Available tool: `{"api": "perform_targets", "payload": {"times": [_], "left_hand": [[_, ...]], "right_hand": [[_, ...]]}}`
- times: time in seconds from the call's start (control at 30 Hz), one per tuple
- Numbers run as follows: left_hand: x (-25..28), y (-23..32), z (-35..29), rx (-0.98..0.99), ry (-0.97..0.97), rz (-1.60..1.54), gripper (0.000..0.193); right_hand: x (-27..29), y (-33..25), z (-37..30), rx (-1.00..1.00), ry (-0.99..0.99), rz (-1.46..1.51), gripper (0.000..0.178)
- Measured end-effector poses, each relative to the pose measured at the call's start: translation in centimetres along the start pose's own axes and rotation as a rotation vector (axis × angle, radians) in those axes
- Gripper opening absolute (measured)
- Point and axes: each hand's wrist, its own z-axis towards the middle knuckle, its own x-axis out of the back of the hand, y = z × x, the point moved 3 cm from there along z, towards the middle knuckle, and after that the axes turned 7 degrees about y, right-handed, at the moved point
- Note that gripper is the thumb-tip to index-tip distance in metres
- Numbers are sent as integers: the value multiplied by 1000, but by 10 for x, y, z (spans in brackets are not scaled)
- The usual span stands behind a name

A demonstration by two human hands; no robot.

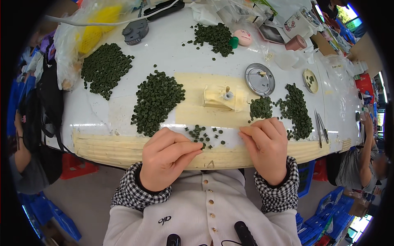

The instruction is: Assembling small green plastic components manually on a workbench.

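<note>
My left hand [166, 156] rests at the near edge of the white table [176, 53], fingers curled, its fingertips touching a small dark green piece beside a loose scatter of small green round parts [203, 134]. My right hand [266, 145] lies to the right of that scatter, fingers bent down onto the table; I cannot tell whether it holds a part. A large heap of the same green parts [156, 102] lies just beyond my left hand. A smaller heap [261, 108] sits just beyond my right hand. A tape-wrapped block with a small white fixture [225, 97] stands between them.
More green heaps lie at far left [104, 69], far middle [214, 37] and right [298, 110]. A round metal lid [259, 79], tweezers [320, 127], a grey motor-like part [135, 31], plastic bags and a tape roll [296, 42] stand about. Another person's arm [365, 164] is at the right.
</note>
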Motion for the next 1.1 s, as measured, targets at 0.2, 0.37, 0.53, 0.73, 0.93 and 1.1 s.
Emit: {"api": "perform_targets", "payload": {"times": [0.2,0.37,0.53,0.73,0.93,1.1], "left_hand": [[0,2,2,38,33,-82,24],[0,0,2,40,34,-105,25],[-1,0,0,31,29,-116,25],[4,3,1,12,-100,33,22],[4,-1,0,-47,-175,248,19],[-4,-3,2,-32,-89,204,20]], "right_hand": [[-10,-29,-6,-83,-67,601,31],[-19,-32,-12,-139,-150,749,35],[-22,-30,-16,-207,-198,849,36],[-2,-13,-7,-138,6,368,27],[-2,4,-10,-68,39,-87,19],[-4,-1,-12,28,75,-184,19]]}}
